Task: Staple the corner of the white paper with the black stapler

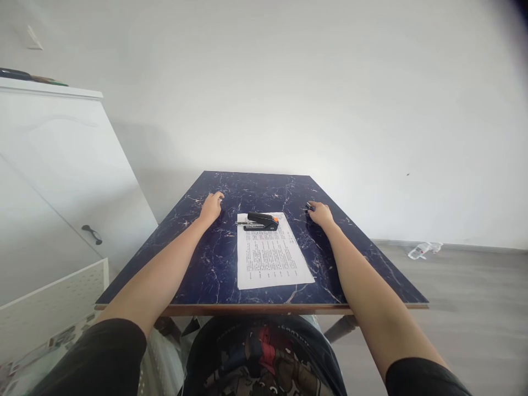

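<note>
A black stapler (262,221) with an orange mark at its right end lies across the top of the printed sheets of paper (270,261). Left of the stapler, my left hand (211,205) rests on the dark blue marbled table (214,275) with its fingers curled in. A tiny pale bit shows at those fingertips, too small to name. To the right of the paper, my right hand (322,213) is closed on a small dark object (309,205) with a shiny edge, whose kind I cannot make out. Neither hand touches the stapler or the sheets.
A white cabinet (61,165) with a dark handle (91,234) stands to the left of the table. Behind the table is a pale wall (289,99). Clear plastic bottles (419,251) lie on the grey floor (462,308) at the right.
</note>
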A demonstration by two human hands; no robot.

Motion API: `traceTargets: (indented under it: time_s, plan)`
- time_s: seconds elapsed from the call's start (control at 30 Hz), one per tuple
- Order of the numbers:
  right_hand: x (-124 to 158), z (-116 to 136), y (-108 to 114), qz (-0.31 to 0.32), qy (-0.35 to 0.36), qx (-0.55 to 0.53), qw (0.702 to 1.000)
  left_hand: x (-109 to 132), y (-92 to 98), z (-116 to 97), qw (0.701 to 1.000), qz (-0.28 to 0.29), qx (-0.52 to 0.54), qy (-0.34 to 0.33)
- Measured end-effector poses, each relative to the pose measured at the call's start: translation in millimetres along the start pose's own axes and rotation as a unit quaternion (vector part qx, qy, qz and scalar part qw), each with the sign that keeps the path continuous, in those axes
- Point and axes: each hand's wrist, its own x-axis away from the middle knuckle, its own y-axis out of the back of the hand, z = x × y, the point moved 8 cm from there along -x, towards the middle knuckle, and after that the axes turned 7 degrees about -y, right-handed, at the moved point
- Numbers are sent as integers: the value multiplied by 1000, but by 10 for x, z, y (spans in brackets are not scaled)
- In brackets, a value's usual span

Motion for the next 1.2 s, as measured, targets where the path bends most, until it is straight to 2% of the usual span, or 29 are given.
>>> traceTargets:
  time_s: [0.1, 0.17, 0.27, 0.33, 0.47, 0.57, 0.7, 0.77, 0.83, 0.9, 0.97, 1.2]
  plan:
    - [-3, -10, 42, -28, -3, -19, 999, -21, 58, 75, 995, -67, 76, 25]
    - [-1, -54, 50, -27, -24, -32, 999, -13, 47, 183, 981, -96, 148, 78]
    - [10, -121, 37, -7, -58, -36, 998, 27, -33, 325, 944, -119, 262, 162]
    - [21, -136, 52, -1, -74, -40, 996, 39, -66, 344, 929, -123, 297, 181]
    - [89, 65, 255, -57, -39, -93, 993, 14, -86, 217, 922, -112, 343, 141]
    - [255, 493, 417, -68, 57, -175, 981, 1, -116, 8, 918, -83, 377, 86]
    - [672, 1277, 361, 48, 203, -250, 946, 39, -152, -394, 943, -13, 332, -11]
    - [912, 1613, 255, 102, 263, -238, 929, 76, -157, -576, 951, 11, 304, -45]
    - [1104, 1840, 132, 142, 312, -212, 915, 109, -147, -721, 954, 23, 291, -70]
    - [1197, 1930, 22, 165, 337, -183, 909, 130, -126, -826, 954, 26, 285, -88]
    - [1178, 1897, -52, 172, 335, -159, 913, 143, -108, -893, 954, 31, 282, -96]
    - [837, 1510, -61, 122, 281, -117, 945, 188, -76, -1091, 954, 70, 262, -128]
